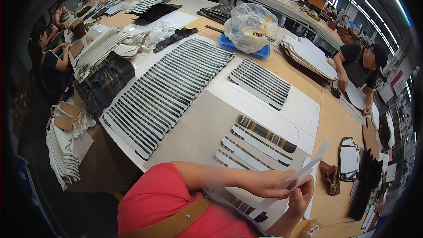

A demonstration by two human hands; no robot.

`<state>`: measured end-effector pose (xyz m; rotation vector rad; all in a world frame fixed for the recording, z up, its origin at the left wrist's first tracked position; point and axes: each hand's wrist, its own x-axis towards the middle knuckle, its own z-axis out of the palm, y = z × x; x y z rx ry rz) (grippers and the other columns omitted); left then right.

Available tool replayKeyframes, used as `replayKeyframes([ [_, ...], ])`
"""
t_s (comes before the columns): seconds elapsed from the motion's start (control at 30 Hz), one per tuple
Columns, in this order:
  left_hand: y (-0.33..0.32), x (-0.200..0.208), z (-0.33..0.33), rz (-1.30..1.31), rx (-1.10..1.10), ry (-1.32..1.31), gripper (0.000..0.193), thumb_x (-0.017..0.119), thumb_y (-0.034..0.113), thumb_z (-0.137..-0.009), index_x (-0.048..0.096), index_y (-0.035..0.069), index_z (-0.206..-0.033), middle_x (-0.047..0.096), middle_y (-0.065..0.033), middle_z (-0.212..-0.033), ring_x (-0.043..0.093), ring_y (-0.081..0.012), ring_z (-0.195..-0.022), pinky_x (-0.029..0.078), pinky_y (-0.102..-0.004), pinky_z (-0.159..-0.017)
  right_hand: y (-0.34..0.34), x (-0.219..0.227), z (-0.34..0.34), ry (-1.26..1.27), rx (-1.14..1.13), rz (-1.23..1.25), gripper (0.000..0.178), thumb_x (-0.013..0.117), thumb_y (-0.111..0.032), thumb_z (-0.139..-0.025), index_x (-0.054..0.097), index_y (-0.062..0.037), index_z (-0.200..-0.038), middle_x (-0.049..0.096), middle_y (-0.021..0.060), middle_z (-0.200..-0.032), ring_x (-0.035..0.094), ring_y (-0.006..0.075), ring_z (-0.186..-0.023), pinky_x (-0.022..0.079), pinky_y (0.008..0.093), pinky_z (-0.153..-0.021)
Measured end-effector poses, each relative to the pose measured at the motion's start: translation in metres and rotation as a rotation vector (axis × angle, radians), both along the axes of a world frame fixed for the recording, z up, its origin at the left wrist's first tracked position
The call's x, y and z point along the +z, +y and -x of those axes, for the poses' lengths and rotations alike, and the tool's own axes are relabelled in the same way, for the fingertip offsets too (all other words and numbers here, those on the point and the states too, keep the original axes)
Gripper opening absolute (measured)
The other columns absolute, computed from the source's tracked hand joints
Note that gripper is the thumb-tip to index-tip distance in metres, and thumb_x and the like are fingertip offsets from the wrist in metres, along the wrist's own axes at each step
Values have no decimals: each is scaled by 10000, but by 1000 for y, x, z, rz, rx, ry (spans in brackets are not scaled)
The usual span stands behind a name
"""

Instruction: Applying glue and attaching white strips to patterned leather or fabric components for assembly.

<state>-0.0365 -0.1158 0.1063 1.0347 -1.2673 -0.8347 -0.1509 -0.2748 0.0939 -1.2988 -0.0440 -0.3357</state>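
Note:
Near the front right of the table, my left hand (pixel 274 184) and my right hand (pixel 302 195) are close together. Both are closed on a thin white strip (pixel 318 155), which slants up to the right. The fingers partly cover it, and a second white layer seems to lie beside it. Just beyond my hands lie several plaid fabric strips; one plaid strip (pixel 267 133) shows its pattern, while another strip (pixel 261 144) is largely white. More plaid pieces (pixel 240 201) show below my left forearm.
Overlapping plaid strips (pixel 169 92) form a long row at left, with a smaller row (pixel 260 83) beyond. A blue tray (pixel 244 49) bears a clear plastic bag (pixel 252 26). White panels (pixel 308 57) are stacked farther right. Brown scrap (pixel 329 177) lies right of my hands. Co-workers sit around the table.

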Motion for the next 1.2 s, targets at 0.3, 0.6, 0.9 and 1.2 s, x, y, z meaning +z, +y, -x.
replayKeyframes([
  [0.3,3,5,0,-116,43,-61,295,535,212,-922,356,26,-1065,530,-121,-832,554,-207,-718,450,-324,-625,6,7,-3,4,-38,12,342,717,-150,-768,434,-66,-940,532,54,-928,518,123,-843,430,257,-758],
  [0.6,3,5,-1,-41,-26,6,268,491,133,-922,317,1,-1078,555,-142,-807,577,-235,-750,455,-348,-655,5,4,-3,-33,-45,29,371,723,-145,-764,412,-57,-945,538,66,-897,540,134,-799,474,245,-679],
  [0.9,1,0,-1,2,-38,61,232,483,121,-931,317,15,-1053,544,-101,-790,555,-191,-720,456,-322,-644,4,5,0,-2,-22,11,311,675,-80,-790,413,-36,-951,546,80,-860,558,136,-710,499,239,-609],
  [1.2,-1,-5,5,-39,85,-28,270,512,108,-910,346,27,-1107,564,-119,-825,584,-213,-737,462,-329,-642,1,-4,1,-3,-47,66,288,628,-54,-811,406,-39,-994,536,77,-873,563,145,-731,500,250,-630],
])
